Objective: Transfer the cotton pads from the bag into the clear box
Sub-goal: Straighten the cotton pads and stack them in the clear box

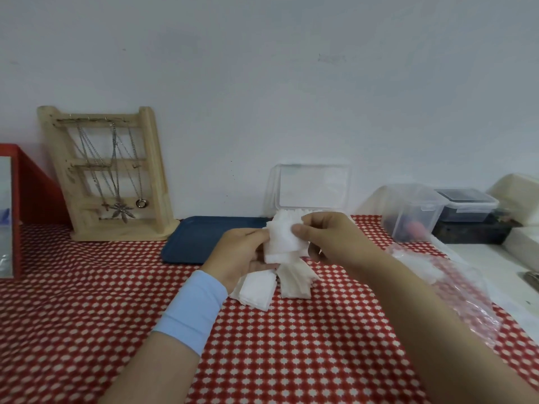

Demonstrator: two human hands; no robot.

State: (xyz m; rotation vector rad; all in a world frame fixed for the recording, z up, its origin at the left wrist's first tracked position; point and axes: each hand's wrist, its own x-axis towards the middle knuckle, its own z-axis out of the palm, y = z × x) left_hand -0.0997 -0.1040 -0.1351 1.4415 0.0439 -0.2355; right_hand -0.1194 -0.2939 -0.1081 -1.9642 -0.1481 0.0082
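Both hands are raised above the red-and-white patterned tablecloth (87, 287) at the centre of the view, and between them they hold one stack of cotton pads (284, 243). The left hand (242, 255) has its fingers curled round the left side and underside of the stack. It wears a light blue wristband (192, 310). The right hand (335, 240) pinches the stack's upper right edge between thumb and forefinger, and its other fingers are folded beneath. The stack is off the cloth and just in front of the clear box (312, 188). The box stands at the wall with its lid upright. More white pads show at the box's front edge, but whether they lie inside it cannot be told. Two heaps of loose cotton pads (256, 290) lie on the cloth directly below the hands, touching each other. The bag (455, 284), clear and crumpled, lies on the cloth beside the right forearm, and its contents are not discernible. A dark blue tray (198, 237) lies flat to the left of the box and is partly hidden by the left hand. A wooden jewellery stand (110, 176) hung with necklaces leans at the wall further left, next to a red box (29, 182). At the right there is a clear tub (411, 211) and, beside it, a dark lidded container (466, 204).
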